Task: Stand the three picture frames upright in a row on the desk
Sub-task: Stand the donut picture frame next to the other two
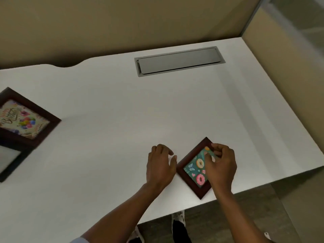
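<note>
A small dark-brown picture frame with a doughnut print (pixel 193 170) lies flat on the white desk (pixel 114 120), turned like a diamond near the front edge. My right hand (pixel 221 165) rests over its right side, fingers curled on the far right edge. My left hand (pixel 160 165) lies on the desk just left of this frame, fingers bent, thumb beside the frame's left corner. A larger dark frame with a birthday picture (pixel 26 118) lies at the far left. Below it, a third dark frame (pixel 10 158) is cut off by the image edge.
A grey cable hatch (pixel 179 60) is set into the desk near the back. Beige partition walls (pixel 122 21) close the back and right sides. The desk's front edge runs just below the doughnut frame, with shoes on the floor (pixel 178 217) beneath.
</note>
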Demonstrator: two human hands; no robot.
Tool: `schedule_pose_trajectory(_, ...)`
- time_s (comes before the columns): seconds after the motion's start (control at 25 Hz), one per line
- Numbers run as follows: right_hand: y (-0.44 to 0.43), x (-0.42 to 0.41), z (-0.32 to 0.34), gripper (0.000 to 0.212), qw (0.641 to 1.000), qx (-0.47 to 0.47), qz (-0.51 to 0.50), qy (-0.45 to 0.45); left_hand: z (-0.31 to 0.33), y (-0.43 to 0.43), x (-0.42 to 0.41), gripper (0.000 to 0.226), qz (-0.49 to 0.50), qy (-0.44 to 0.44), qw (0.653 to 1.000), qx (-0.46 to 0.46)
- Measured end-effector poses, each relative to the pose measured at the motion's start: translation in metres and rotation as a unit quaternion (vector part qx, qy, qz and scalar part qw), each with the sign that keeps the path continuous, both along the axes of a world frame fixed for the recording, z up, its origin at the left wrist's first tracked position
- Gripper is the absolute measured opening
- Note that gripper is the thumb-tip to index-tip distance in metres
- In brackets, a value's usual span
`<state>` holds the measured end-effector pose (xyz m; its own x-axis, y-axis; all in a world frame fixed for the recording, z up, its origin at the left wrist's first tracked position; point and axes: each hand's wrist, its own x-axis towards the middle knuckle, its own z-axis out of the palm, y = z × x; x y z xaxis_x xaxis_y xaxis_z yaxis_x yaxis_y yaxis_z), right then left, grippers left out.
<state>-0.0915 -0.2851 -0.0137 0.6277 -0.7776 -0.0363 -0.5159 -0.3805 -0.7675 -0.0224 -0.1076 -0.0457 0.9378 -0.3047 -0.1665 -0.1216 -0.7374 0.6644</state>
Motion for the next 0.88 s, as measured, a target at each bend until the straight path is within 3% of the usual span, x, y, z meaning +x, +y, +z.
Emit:
schedule_pose_trajectory(0.24, -0.011, -0.045, -0.018, 0.059, 0.988, 0.037, -0.120, 0.090, 0.008, -0.048, -0.010, 0.019, -0.045, 0.051, 0.998, 0.011)
schedule_pose_trajectory(0.44, -0.008, -0.069, -0.031, 0.075, 0.978, 0.093, -0.155, 0.109, 0.009, -0.068, -0.018, 0.026, -0.040, 0.084, 0.995, 0.039)
schedule_pose_trajectory(0.72, -0.004, -0.054, -0.035, 0.075, 0.927, 0.299, -0.219, 0.057, 0.015, -0.081, -0.009, 0.034, 0.038, 0.152, 0.988, 0.017)
schedule_pose_trajectory(0.88, -0.014, -0.047, -0.037, 0.050, 0.912, 0.344, -0.221, 0.029, 0.013, -0.070, 0.000, 0.030, 0.102, 0.245, 0.963, -0.048)
